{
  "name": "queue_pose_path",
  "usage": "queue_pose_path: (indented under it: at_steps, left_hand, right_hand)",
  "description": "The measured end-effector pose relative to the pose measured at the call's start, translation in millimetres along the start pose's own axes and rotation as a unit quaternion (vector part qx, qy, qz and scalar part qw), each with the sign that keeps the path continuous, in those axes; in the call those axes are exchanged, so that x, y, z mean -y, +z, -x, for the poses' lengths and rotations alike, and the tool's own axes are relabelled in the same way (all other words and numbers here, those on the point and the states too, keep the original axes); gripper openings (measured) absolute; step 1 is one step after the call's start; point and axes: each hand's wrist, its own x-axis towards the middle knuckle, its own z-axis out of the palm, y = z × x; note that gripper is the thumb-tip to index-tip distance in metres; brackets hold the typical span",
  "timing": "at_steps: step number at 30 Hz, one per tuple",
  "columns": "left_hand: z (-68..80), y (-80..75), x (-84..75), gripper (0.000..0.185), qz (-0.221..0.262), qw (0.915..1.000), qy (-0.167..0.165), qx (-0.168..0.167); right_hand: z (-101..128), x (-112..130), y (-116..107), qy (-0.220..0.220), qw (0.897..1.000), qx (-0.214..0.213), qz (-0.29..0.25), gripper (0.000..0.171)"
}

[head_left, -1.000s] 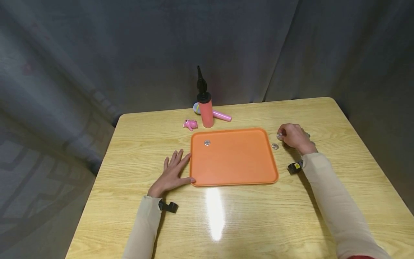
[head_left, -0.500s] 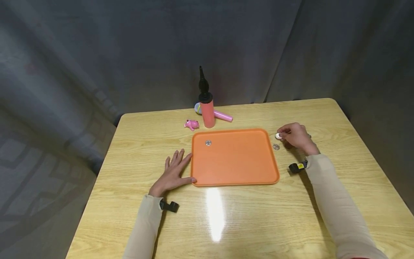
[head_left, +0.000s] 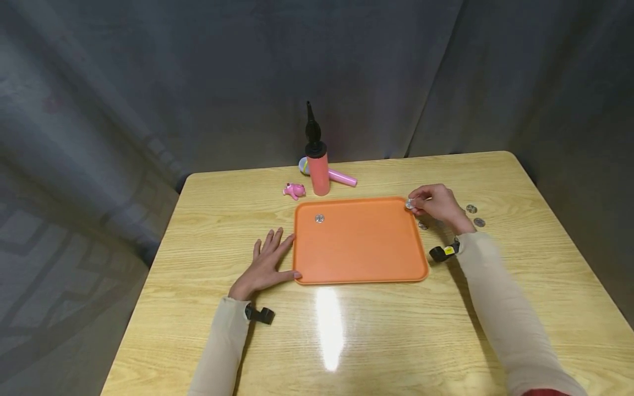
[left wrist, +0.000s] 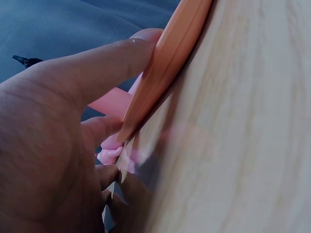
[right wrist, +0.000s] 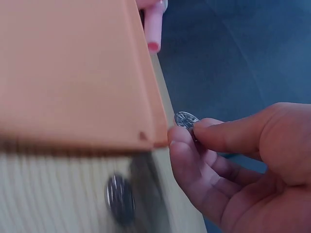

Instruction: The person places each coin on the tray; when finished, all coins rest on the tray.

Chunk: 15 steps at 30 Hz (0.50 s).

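Head view: right hand [head_left: 436, 204] pinches a coin [head_left: 409, 204] over the far right corner of the orange tray [head_left: 361, 258]; left hand [head_left: 264, 264] lies flat, fingers straight, against the tray's left edge. Right wrist view: the coin [right wrist: 186, 119] sits between thumb and forefinger, just beside the tray corner [right wrist: 146, 116].

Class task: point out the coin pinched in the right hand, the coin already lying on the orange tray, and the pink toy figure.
pinched coin [right wrist: 186, 119], right wrist view, its exposed face.
coin on the tray [head_left: 319, 219], head view, its centre.
pink toy figure [head_left: 294, 190], head view, its body.
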Motion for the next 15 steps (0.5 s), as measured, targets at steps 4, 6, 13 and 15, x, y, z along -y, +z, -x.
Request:
queue_pose_path:
  at_steps: [4, 6, 13, 15]
  left_hand:
    - [0.2, 0.1, 0.0, 0.099, 0.001, 1.0, 0.001, 0.0]
    - [0.2, 0.5, 0.1, 0.099, 0.002, 1.0, 0.003, 0.0]
    - [0.4, 0.3, -0.8, 0.099, 0.001, 1.0, 0.002, -0.002]
    - [0.5, 0.1, -1.2, 0.099, 0.001, 1.0, 0.002, -0.002]
  right_hand:
    - [-7.0, 8.7, 11.4, 0.002, 1.0, 0.017, -0.013, 0.021]
    - [-11.5, 12.0, 18.0, 0.004, 0.999, 0.027, -0.018, 0.021]
    - [-28.7, 22.6, 47.3, 0.025, 0.996, 0.068, -0.051, 0.023]
    - [-32.7, 26.4, 55.8, 0.025, 0.995, 0.08, -0.063, 0.023]
